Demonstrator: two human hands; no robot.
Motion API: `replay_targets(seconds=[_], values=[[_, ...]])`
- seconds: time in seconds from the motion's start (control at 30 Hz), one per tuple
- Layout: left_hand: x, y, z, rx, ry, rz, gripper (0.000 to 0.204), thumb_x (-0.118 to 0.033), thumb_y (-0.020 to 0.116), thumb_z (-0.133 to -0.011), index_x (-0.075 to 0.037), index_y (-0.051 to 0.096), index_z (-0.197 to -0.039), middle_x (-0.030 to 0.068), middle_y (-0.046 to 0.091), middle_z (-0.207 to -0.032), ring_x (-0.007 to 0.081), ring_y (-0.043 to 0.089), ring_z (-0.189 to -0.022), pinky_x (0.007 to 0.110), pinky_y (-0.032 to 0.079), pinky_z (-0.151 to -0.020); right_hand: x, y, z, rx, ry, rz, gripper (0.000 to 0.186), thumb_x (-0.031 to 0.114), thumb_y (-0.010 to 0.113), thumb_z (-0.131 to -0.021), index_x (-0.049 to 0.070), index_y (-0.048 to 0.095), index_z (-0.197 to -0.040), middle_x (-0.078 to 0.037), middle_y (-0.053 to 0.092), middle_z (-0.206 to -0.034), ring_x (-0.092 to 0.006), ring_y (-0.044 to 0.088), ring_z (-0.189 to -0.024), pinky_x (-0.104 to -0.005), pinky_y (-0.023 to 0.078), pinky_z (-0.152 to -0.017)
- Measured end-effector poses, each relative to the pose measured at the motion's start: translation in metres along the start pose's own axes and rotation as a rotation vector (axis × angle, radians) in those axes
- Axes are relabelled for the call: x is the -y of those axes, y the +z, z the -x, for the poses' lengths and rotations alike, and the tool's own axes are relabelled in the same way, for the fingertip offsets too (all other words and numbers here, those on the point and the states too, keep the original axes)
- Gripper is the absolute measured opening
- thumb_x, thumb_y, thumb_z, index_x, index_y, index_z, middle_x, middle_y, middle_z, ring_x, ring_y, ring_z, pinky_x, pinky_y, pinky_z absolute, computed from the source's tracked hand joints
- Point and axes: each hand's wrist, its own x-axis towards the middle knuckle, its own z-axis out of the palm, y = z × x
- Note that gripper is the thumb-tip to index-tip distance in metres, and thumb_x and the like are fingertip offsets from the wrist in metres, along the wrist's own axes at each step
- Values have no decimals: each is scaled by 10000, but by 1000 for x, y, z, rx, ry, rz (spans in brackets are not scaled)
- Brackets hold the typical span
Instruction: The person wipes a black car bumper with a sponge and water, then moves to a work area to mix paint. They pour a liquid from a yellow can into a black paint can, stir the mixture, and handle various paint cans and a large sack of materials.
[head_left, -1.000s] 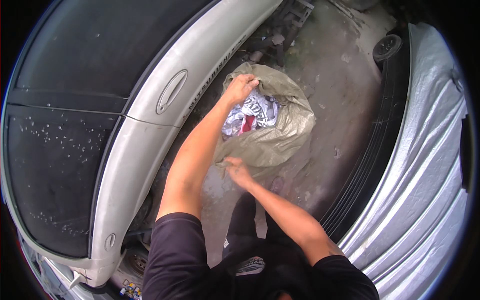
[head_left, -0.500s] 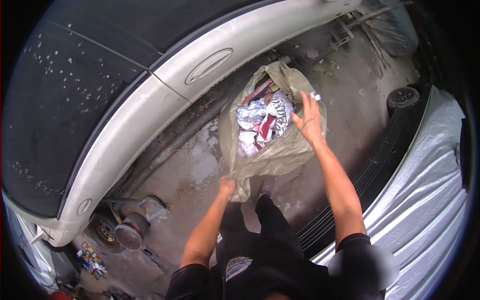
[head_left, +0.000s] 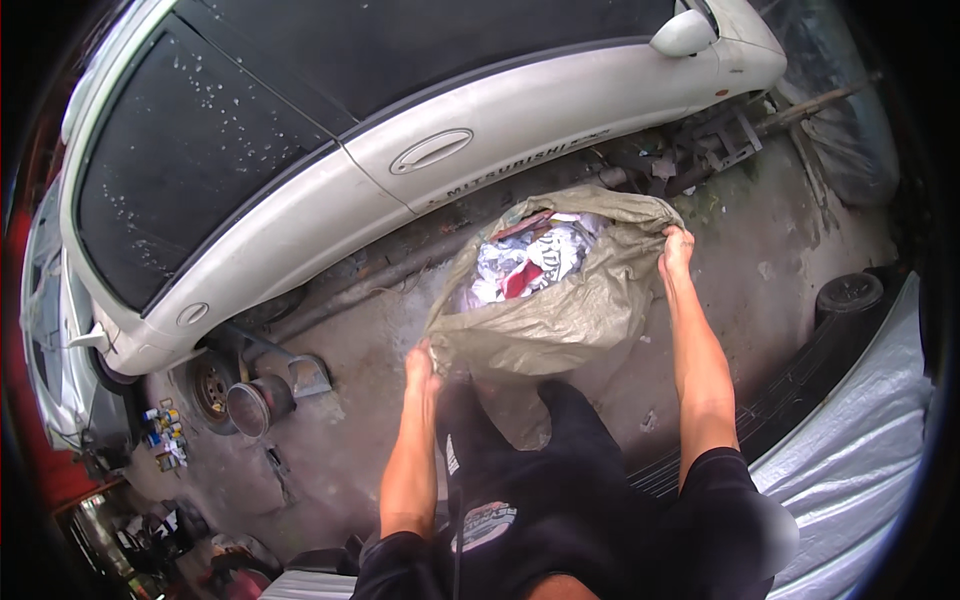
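A large tan woven sack (head_left: 570, 335) hangs in front of my legs, its mouth stretched wide. My left hand (head_left: 423, 365) is closed on the near left corner of its rim. At the far right of the rim, my right hand (head_left: 677, 248) grips the gathered edge. Inside the sack lie crumpled cloths (head_left: 535, 258), mostly white with dark printing, along with a red piece and some brownish ones. The lower part of the contents is hidden by the sack's wall.
A white car (head_left: 300, 230) stands along the far side. At the left are a wheel (head_left: 207, 385), a metal bucket (head_left: 258, 403), a shovel (head_left: 310, 373) and small cans (head_left: 165, 435). A silver cover (head_left: 860, 440) and a small tyre (head_left: 850, 292) lie to the right.
My right hand went from open fingers beside the cloths to gripping the sack's right rim, pulling it outward. The mouth is stretched wider sideways. The left hand keeps its hold.
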Motion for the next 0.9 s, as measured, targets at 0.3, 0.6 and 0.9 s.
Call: replay_targets(seconds=[0.3, 0.6, 0.9], values=[[-99, 132, 134, -39, 345, 85, 186, 36, 525, -959, 122, 635, -1082, 253, 694, -1017, 372, 732, -874, 471, 644, -744, 146, -7, -31, -131, 123, -255, 120, 10, 500, -701, 63, 562, -612, -95, 594, -733, -231, 581, -779, -368, 466, -697], [-97, 135, 200, 59, 492, 3, 173, -49, 576, -1000, 42, 668, -1113, 148, 741, -1002, 259, 743, -863, 387, 631, -774, 189, -61, -32, 56, 187, -508, 157, -9, 543, -770, -14, 657, -878, -126, 667, -966, -238, 623, -960, -377, 509, -893], [-42, 82, 30, -200, 683, -931, 241, -124, 669, -957, 55, 744, -1099, 115, 773, -946, 182, 701, -829, 354, 545, -760, 20, -63, -107, 218, 207, 22, 173, 30, 603, -797, -28, 673, -945, -150, 699, -1030, -273, 643, -996, -381, 487, -993]])
